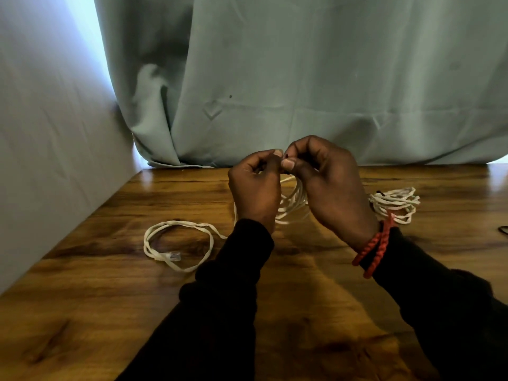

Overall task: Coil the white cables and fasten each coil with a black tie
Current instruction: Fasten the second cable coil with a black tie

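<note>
My left hand [255, 185] and my right hand [327, 180] meet fingertip to fingertip above the wooden table [110, 284]. Both pinch a small black tie [286, 156] at the top of a white cable coil [292, 204] that hangs between them. The tie is mostly hidden by my fingers. A loose end of the same white cable [178, 243] lies in loops on the table to the left, with its clear plug [173, 255] showing. A second white coil [395, 203] rests at the right, with a black tie [380, 192] on its far side.
A grey-green curtain [302, 78] hangs behind the table's far edge, and a pale wall [49, 147] closes the left side. A dark object [503, 230] shows at the right border. A red braided band [375, 247] circles my right wrist.
</note>
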